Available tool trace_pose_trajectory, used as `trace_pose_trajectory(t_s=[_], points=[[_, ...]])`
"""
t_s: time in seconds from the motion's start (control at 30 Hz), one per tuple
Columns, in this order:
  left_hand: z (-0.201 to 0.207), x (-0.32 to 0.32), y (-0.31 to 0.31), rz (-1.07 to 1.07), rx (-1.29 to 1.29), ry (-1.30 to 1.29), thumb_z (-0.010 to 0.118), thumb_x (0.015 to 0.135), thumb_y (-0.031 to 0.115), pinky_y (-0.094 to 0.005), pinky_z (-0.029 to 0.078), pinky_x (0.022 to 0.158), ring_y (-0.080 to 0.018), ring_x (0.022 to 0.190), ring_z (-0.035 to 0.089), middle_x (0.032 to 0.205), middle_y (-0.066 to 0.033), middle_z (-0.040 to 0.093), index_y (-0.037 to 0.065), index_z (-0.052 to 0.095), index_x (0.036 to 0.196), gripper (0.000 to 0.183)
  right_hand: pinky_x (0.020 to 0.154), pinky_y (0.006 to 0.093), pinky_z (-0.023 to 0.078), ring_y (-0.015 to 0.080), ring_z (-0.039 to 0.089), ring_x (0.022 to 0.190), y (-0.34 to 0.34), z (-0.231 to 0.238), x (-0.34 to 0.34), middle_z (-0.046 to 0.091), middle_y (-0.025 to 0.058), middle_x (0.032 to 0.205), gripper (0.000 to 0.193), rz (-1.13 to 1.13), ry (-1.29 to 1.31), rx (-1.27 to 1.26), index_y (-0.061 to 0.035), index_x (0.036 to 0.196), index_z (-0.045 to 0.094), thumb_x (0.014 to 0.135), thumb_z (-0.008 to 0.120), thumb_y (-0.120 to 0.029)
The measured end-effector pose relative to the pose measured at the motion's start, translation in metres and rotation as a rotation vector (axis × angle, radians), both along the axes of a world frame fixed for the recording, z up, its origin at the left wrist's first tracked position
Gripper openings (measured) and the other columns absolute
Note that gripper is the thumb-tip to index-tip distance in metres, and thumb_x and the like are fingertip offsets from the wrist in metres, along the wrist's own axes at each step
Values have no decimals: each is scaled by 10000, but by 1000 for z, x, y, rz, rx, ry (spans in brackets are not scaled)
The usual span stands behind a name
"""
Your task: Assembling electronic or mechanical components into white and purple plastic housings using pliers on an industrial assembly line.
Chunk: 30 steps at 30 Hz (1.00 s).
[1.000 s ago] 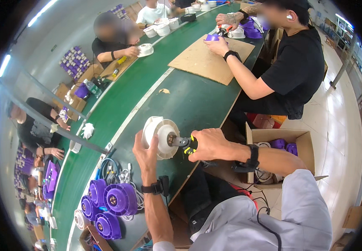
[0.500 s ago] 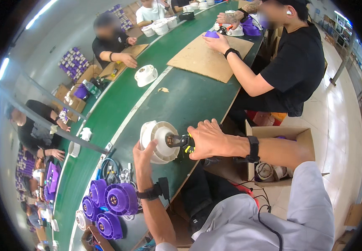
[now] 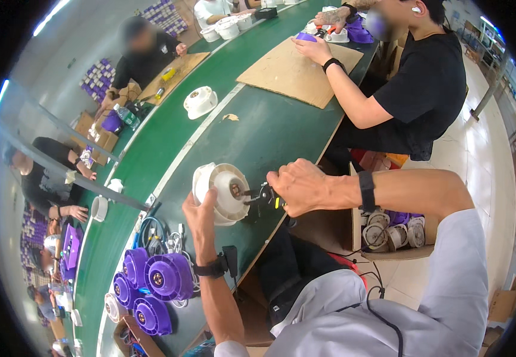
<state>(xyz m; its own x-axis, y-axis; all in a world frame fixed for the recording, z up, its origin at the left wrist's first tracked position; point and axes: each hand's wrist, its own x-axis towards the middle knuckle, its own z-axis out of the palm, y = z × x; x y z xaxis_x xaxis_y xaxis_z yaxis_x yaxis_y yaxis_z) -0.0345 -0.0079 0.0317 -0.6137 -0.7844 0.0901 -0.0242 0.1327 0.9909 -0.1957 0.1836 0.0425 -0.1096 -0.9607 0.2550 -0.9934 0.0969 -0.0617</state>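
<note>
Head view: on the green tabletop (image 3: pixel 281 131) the left hand (image 3: pixel 201 208) steadies a white ribbed plastic fan housing (image 3: pixel 222 191) tilted on edge, grip clasped round its rim. The right hand (image 3: pixel 305 187), grip clenched on a black-and-yellow screwdriver (image 3: pixel 264 196), drives at the housing's hub, so fastening looks underway. Glossy purple fan housings (image 3: pixel 165 276) wait below-left of it.

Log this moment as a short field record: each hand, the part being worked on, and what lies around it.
left hand: steadies the white round housing on its edge
right hand: grips a black and yellow power driver, its tip at the housing's centre
surface: green conveyor belt
near left: purple fan parts
near right: open carton of white parts
</note>
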Motion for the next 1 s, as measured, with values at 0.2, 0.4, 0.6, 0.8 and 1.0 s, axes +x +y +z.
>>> trace_pose_trajectory(t_s=[0.2,0.4,0.6,0.8,1.0], points=[[-17,10,-4,31,41,64,676,848,190,-273,478,711,-139,790,613,912,-86,680,-87,649,1061,350,750,430,407,361,593,838,7,8,15,605,232,852,526,-167,-166,119,24,953,601,569,739,-308],[-19,15,-2,20,67,116,687,860,183,-266,475,696,-123,771,608,909,-67,674,-74,647,1059,327,766,406,330,288,492,862,3,24,1,552,169,851,616,-168,-66,-45,4,1074,624,577,735,-343],[-16,14,4,15,59,86,693,858,176,-253,472,705,-118,786,610,916,-64,678,-72,646,1071,330,750,430,361,285,545,828,-14,23,9,611,204,843,459,-102,119,-1,5,923,647,561,680,-275],[-14,14,13,14,73,76,666,863,188,-279,488,782,-149,845,626,1004,-108,677,-100,601,1162,420,670,423,382,328,574,737,-23,27,6,600,221,751,455,-93,94,127,37,861,604,553,709,-281],[-8,11,23,-5,-29,104,688,851,178,-281,492,781,-151,861,630,1005,-108,683,-100,613,1158,420,585,407,430,328,608,600,-24,33,1,614,216,670,384,-2,75,215,40,794,580,544,696,-227]])
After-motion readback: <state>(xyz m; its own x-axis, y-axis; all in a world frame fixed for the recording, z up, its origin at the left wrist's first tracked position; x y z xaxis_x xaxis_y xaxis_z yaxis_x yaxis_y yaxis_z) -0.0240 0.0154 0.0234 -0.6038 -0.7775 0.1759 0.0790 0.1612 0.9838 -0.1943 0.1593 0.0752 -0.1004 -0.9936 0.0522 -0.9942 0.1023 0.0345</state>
